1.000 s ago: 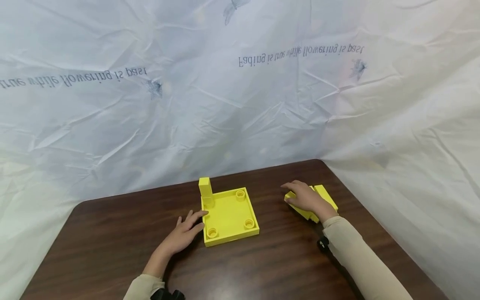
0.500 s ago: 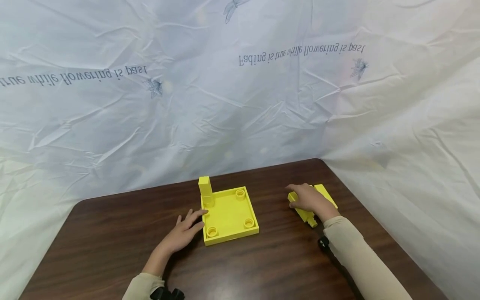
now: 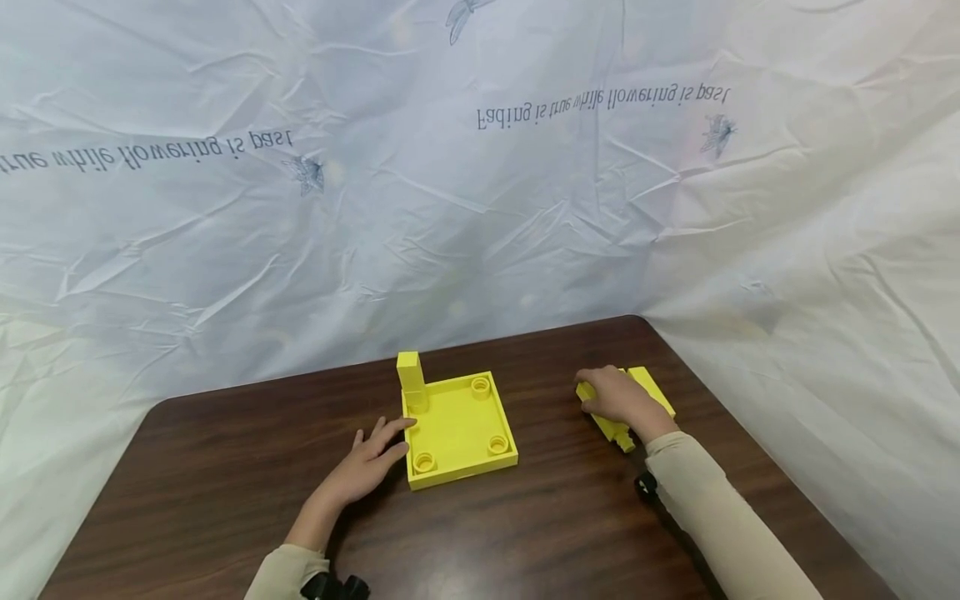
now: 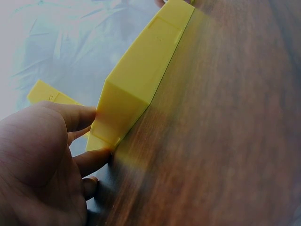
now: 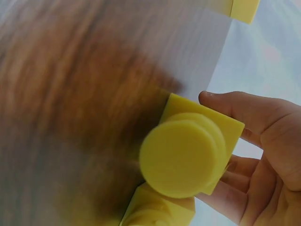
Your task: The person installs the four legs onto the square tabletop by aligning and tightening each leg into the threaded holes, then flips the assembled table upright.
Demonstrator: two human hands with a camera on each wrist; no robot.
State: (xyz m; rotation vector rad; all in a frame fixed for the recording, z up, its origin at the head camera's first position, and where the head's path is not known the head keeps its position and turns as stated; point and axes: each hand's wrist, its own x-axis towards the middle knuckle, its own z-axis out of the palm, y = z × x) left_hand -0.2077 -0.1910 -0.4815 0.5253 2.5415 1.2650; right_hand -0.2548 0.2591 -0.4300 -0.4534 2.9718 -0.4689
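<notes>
My left hand rests at the left edge of a square yellow tray-like base, its index finger over the rim and its thumb at the side. In the left wrist view, the fingers touch the base's outer wall. A yellow square post stands upright in the far left corner. To the right, my right hand grips a lying yellow post between thumb and fingers. Its round peg faces the right wrist camera. The hand hides much of this post.
Other yellow posts lie by the right hand, one to its right and one below the held post in the right wrist view. Round sockets mark the base's other corners. A white printed cloth hangs behind the brown table.
My right hand shifted slightly right and its fingers closed in on the post, whose peg end has swung a little toward me. My left hand and the base stay put.
</notes>
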